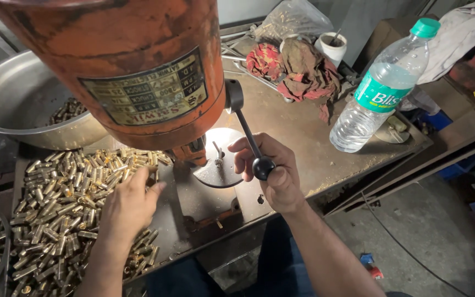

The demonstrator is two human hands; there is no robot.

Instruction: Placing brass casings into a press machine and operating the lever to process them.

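Note:
An orange drill press head [122, 60] fills the top left, with its round work table [221, 168] below. My right hand [273, 173] grips the black lever handle [257, 154] with its ball knob. My left hand [130, 206] rests palm down on a heap of small brass cylindrical parts [56, 214], fingers curled at the pile's edge near the press. Whether it holds a part is hidden.
A metal bowl [12, 104] with more brass parts sits at back left. Rags [298, 69], a white cup [333, 47], a plastic bag [292, 19] and a water bottle [383, 88] stand on the bench at right. Another container rim [4, 247] shows at lower left.

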